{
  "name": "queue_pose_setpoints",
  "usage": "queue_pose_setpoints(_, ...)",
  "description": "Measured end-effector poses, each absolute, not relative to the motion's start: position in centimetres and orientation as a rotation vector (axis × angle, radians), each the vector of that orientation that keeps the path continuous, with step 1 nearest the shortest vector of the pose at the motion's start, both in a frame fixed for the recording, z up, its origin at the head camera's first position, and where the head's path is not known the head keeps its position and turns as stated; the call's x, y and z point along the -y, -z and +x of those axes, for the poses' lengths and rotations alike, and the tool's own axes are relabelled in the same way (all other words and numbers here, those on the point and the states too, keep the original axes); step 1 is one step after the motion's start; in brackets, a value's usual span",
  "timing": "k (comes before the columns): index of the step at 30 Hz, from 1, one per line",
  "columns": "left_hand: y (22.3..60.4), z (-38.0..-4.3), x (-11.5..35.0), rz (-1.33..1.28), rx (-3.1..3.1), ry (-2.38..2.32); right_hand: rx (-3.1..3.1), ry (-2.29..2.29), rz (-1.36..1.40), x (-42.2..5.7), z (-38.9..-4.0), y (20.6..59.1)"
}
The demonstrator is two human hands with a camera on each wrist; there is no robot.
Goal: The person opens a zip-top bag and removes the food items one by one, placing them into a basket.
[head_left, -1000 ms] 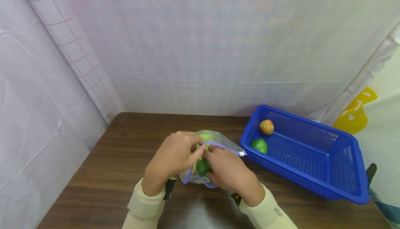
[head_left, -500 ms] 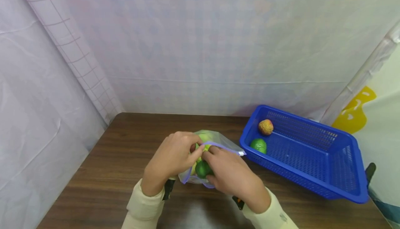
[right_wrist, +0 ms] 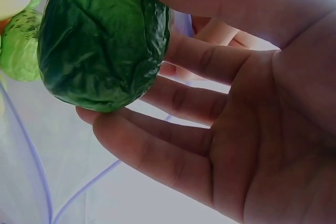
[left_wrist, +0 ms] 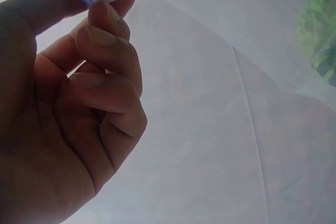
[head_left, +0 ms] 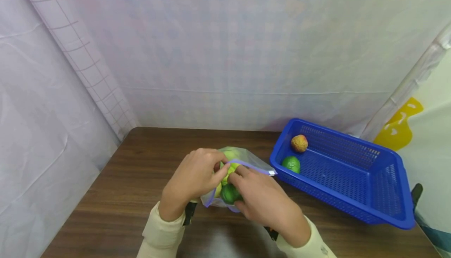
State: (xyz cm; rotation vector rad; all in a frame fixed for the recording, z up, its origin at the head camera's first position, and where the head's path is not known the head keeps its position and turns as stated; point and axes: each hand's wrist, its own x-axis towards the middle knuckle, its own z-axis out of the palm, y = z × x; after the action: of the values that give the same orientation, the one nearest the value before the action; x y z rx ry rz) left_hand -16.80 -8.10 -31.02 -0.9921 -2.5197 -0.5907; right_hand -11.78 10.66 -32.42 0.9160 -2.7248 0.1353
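A clear zip bag point(head_left: 246, 156) with a purple rim and a white slider stands on the table, several yellow-green fruits point(head_left: 230, 168) inside it. My left hand point(head_left: 195, 175) pinches the bag's rim between thumb and fingers, as the left wrist view also shows. At the bag's mouth my right hand point(head_left: 264, 195) holds a wrinkled, glossy dark green fruit point(right_wrist: 105, 40), its thumb on one side and fingers on the other. That green fruit point(head_left: 230, 193) lies just over the near rim in the head view. Its exact kind cannot be told.
A blue plastic basket point(head_left: 338, 207) stands to the right on the brown wooden table point(head_left: 141, 160). In its left end lie a wrinkled yellow-red fruit point(head_left: 299, 143) and a green fruit point(head_left: 291, 164). White cloth point(head_left: 225, 54) hangs behind the table.
My right hand has shifted slightly right and toward me, and the dark green fruit has moved a little nearer with it. My left hand has stayed on the rim.
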Motion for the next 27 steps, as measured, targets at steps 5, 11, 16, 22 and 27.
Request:
queue_pose_setpoints(5, 31.0, -16.8, 8.1, -0.994, 2.522, 0.597, 2.726, -0.154, 0.923, -10.7, -11.5, 32.2)
queue_pose_setpoints(11, 31.0, -16.8, 8.1, -0.994, 2.534, 0.601, 2.744, -0.163, 0.922, -10.8, -11.1, 31.8)
queue_pose_setpoints(16, 31.0, -16.8, 8.1, -0.994, 2.534, 0.603, 2.73, -0.183, 0.918, -11.0, -10.8, 31.6)
queue_pose_setpoints(22, 31.0, -16.8, 8.1, -0.995, 2.535, 0.6, 2.699, -0.204, 0.918, -11.2, -10.5, 31.5)
queue_pose_setpoints(27, 31.0, -16.8, 8.1, -1.002, 2.526, 0.597, 2.705, -0.211, 0.911, -11.3, -10.2, 31.3)
